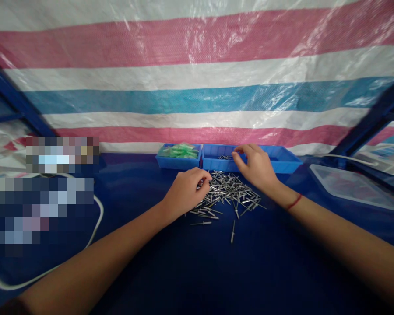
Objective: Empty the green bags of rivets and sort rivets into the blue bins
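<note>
A loose pile of silver pop rivets [230,188] lies on the dark blue table, with a few single ones nearer to me. At the pile's left edge is my left hand [187,190], its fingers curled and the thumb close to the index finger. What may be between those fingertips is hidden. My right hand [256,168] hovers over the long blue bin [285,166], thumb and fingers apart, with nothing visible in them. Some rivets [225,157] lie inside that bin, left of the right hand.
Left of the long bin stands a smaller blue bin [175,164] with green-looking packets [182,151]. A clear plastic lid or tray [351,188] lies at the right. A white cable [100,214] curves over the table at left. Striped sheeting [197,96] hangs behind, between blue frame posts [26,109].
</note>
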The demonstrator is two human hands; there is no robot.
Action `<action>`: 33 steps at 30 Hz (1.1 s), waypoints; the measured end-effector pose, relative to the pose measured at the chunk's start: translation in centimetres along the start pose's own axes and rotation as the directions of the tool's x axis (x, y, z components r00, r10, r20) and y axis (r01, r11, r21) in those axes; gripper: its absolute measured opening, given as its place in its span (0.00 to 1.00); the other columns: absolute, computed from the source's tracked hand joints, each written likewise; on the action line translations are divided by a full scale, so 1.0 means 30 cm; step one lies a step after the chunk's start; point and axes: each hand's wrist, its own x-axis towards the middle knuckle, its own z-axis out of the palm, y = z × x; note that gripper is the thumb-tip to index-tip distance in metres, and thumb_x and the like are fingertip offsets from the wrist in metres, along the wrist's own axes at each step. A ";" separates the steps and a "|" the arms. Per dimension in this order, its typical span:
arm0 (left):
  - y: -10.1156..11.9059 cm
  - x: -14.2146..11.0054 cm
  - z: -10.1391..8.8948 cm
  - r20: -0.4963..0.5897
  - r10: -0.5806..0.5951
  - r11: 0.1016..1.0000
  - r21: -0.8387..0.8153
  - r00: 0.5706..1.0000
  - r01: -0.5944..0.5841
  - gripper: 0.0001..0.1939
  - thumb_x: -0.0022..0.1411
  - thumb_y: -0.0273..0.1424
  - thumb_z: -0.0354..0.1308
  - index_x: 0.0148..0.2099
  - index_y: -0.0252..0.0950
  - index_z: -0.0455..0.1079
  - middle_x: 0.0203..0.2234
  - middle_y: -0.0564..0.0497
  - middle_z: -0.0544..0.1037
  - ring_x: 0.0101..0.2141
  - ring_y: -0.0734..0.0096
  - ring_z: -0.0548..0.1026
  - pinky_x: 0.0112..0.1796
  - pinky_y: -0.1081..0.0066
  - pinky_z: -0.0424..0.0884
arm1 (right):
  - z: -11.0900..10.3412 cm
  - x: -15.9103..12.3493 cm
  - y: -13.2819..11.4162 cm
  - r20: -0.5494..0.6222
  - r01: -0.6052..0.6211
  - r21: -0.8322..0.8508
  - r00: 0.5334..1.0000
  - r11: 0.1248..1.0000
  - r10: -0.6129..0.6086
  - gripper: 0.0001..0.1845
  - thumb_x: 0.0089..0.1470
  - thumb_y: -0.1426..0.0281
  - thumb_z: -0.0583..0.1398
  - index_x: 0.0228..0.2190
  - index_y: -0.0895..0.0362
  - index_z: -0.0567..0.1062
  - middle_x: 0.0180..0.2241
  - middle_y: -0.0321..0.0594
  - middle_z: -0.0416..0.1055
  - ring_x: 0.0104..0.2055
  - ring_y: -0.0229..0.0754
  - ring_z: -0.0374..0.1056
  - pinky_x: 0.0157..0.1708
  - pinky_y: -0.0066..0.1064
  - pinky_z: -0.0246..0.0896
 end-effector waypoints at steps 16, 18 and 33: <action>0.066 0.007 0.002 0.391 0.229 0.886 0.295 0.892 -0.357 0.09 0.65 0.31 0.52 0.39 0.40 0.74 0.34 0.52 0.73 0.35 0.69 0.69 0.33 0.69 0.57 | -0.053 -0.194 -0.048 0.084 -0.024 0.234 0.996 0.972 0.004 0.09 0.53 0.72 0.56 0.38 0.56 0.70 0.34 0.42 0.69 0.31 0.40 0.66 0.28 0.32 0.62; 0.077 0.015 0.001 0.391 0.214 0.879 0.323 0.895 -0.351 0.09 0.65 0.30 0.52 0.39 0.39 0.74 0.35 0.51 0.73 0.35 0.69 0.69 0.33 0.70 0.58 | -0.053 -0.199 -0.048 0.090 -0.036 0.247 0.996 0.968 0.014 0.08 0.52 0.72 0.56 0.37 0.56 0.70 0.34 0.41 0.69 0.30 0.40 0.66 0.29 0.32 0.62; 0.113 0.026 0.016 0.368 0.346 0.721 0.485 0.863 -0.496 0.06 0.63 0.28 0.54 0.35 0.39 0.71 0.34 0.51 0.73 0.36 0.65 0.68 0.32 0.67 0.53 | -0.046 -0.208 -0.045 0.092 -0.083 0.295 0.994 0.952 0.058 0.07 0.51 0.73 0.56 0.35 0.56 0.70 0.34 0.40 0.71 0.32 0.40 0.68 0.34 0.34 0.63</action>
